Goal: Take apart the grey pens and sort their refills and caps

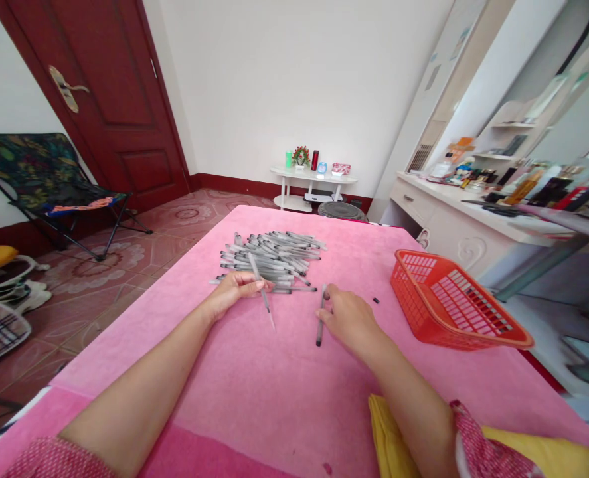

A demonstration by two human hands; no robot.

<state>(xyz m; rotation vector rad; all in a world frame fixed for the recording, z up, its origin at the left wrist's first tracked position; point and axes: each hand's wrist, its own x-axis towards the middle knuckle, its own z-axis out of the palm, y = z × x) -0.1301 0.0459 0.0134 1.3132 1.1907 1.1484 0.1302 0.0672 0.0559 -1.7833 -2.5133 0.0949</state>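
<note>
Your left hand (232, 289) is over the counter (274, 392), its fingers (254, 287) pinching a pen (265, 299) at the barrel. That pen slants, its back end toward 11 o'clock and its thin, pale tip toward 5 o'clock. Your right hand (351, 320) is just across from it, at about 4 o'clock, with its fingers (325, 315) grasping a second pen (319, 330). This one points its dark end at 6 o'clock; you cannot tell whether it touches the counter.

The pile (274, 255) of grey, dark-ended pens lies loosely heaped at 1 o'clock from your left hand and 10 o'clock from your right, its near edge close to your left fingers. A small black piece (376, 301) sits apart on the pink cover, at 2 o'clock from your right hand. Farther out at 3 o'clock is the red basket (426, 302). Yellow cloth (386, 431) lies at 5 o'clock, partly under your right forearm.
</note>
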